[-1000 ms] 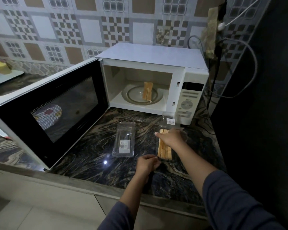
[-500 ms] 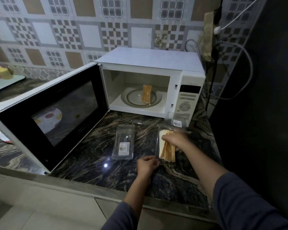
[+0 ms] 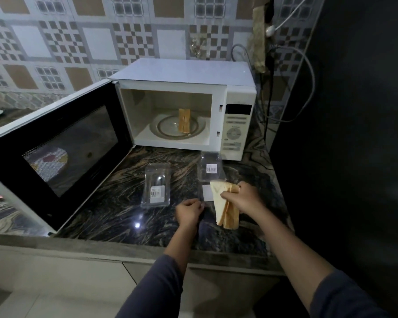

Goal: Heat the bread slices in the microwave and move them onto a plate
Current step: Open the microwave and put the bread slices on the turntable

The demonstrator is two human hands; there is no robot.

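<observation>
Countertop (image 3: 115,203): dark marble.
My right hand (image 3: 241,198): grasping bread slices (image 3: 223,210).
My left hand (image 3: 190,212): alongside, pinching clear packet (image 3: 207,179).

The right hand (image 3: 241,198) grips a bunch of pale bread slices (image 3: 224,208) near the right front edge of the dark marbled stone counter (image 3: 115,214). The left hand (image 3: 189,212) pinches the near end of the clear plastic packet (image 3: 210,171). Behind them, the open white microwave (image 3: 237,125) holds browner upright bread slices (image 3: 184,121).

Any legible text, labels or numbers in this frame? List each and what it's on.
Nothing can be read.
Microwave control panel: button print, too blurred.
Barcode sticker on the rear clear tray: bars show, digits too small.
Sticker on the left clear tray: too small.
White label beside the held bread slices: cannot tell if printed.
</observation>
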